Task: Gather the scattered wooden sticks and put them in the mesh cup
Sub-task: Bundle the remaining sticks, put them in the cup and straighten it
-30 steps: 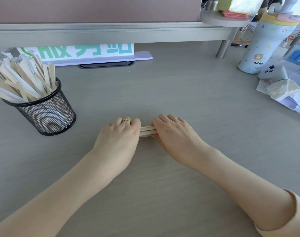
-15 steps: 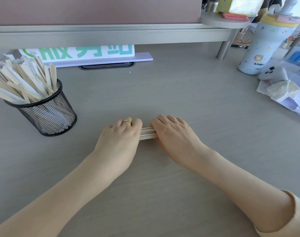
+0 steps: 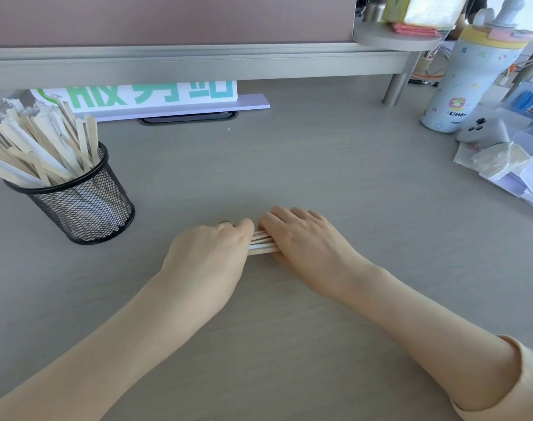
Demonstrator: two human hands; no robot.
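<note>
Wooden sticks lie in a small bundle near the middle of the surface, pressed between our two hands. Our left hand and right hand both cover the bundle's ends, fingers curled down over it, so only a short stretch of sticks shows in the gap between them. We judge both hands are closed on the bundle, though it rests on the surface and is not yet lifted. The mesh cup stands toward the left edge, already crowded with sticks leaning out. No other loose sticks show on the surface, so this bundle looks like the last of the job: lift it, carry it left, drop it in the cup.
</note>
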